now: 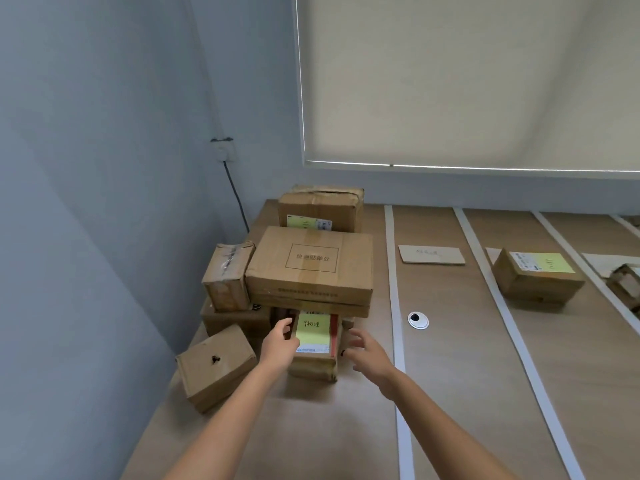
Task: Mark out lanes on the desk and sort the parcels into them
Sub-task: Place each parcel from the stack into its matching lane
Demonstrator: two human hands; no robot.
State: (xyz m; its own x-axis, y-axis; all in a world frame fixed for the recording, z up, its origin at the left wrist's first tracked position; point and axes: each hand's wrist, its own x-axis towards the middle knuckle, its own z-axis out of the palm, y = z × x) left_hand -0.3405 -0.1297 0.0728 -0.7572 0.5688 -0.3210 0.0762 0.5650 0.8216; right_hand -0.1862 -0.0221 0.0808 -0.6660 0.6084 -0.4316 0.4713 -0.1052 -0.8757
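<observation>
A pile of cardboard parcels fills the desk's left end. At its front sits a small parcel [314, 355] with a yellow note on top, partly tucked under a large flat box [311, 265]. My left hand [278, 344] touches this parcel's left side, fingers curled along its edge. My right hand [363, 349] hovers just right of it, fingers spread, apart from the box. White tape strips [393, 278] mark lanes across the desk [450, 375]. One lane holds a flat card [431, 254]; the lane to its right holds a parcel with a yellow note [536, 277].
Other boxes in the pile: one at the front left [216, 367], one upright at the left [227, 275], one at the back [320, 207]. A round cable grommet [418, 320] sits in the desk. Another parcel [627, 282] shows at the right edge. The wall lies left.
</observation>
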